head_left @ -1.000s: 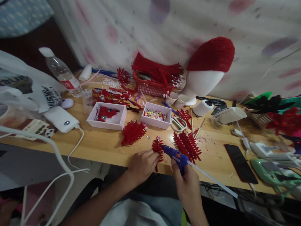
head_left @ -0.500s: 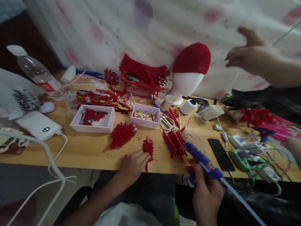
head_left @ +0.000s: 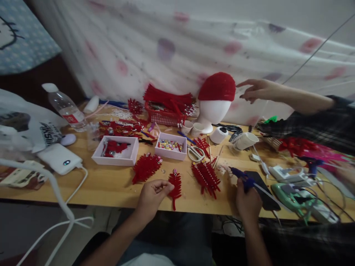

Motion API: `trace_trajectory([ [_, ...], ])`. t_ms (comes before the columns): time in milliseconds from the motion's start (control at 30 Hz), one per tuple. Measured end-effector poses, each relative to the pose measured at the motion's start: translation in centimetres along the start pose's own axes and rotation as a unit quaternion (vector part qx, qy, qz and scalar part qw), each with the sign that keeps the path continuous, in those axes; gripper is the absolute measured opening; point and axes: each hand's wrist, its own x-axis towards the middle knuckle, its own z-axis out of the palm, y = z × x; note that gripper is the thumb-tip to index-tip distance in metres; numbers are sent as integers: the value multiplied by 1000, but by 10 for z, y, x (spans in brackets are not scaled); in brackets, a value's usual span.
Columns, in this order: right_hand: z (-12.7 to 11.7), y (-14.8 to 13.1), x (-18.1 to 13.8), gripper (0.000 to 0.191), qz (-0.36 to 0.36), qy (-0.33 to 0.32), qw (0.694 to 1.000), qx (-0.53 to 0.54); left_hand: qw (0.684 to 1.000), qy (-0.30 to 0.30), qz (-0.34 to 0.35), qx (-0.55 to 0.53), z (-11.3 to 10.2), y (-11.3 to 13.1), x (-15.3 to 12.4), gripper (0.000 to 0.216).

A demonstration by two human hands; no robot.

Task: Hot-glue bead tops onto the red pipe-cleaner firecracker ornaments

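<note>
My left hand (head_left: 153, 194) is at the table's front, index finger and thumb curled into a pinch at the left edge of a red fuzzy leaf-shaped piece (head_left: 175, 186). Whether anything is between the fingertips is hidden. That piece lies flat, stem toward me, with pink gems at its top. My right hand (head_left: 249, 201) grips a blue glue gun (head_left: 244, 178), its nozzle pointing left and a clear glue stick out of its back. Between the hands lies a red leaf cluster (head_left: 205, 178) with bead strings. Another gem-tipped red cluster (head_left: 146, 168) is left of the single leaf.
Boxes of red pieces (head_left: 127, 159) and gems (head_left: 172, 153), scissors (head_left: 195, 153) and a red-capped foam head (head_left: 213, 111) stand behind. A phone (head_left: 263, 197) and power strips (head_left: 291, 194) are on the right. Another person's hand (head_left: 257, 90) reaches toward the head.
My left hand has drawn back slightly left, uncovering more of the leaf piece. The glue gun has swung to the right, over the phone. The other person's hand has come down toward the foam head.
</note>
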Motion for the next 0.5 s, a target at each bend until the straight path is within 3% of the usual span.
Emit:
trace_trajectory([
  [200, -4, 1, -6, 60, -24, -2, 1000, -14, 986, -12, -122, -113, 0, 11, -9, 51],
  [333, -10, 5, -9, 55, -33, -2, 999, 28, 972, -42, -149, -177, 1, 8, -10, 58],
  [433, -19, 10, -25, 58, 1, 58, 993, 98, 967, -45, -153, -198, 1, 6, -10, 59],
  [500, -26, 12, -48, 53, 18, 133, 983, 128, 965, -46, -155, -205, 2, 5, -10, 59],
])
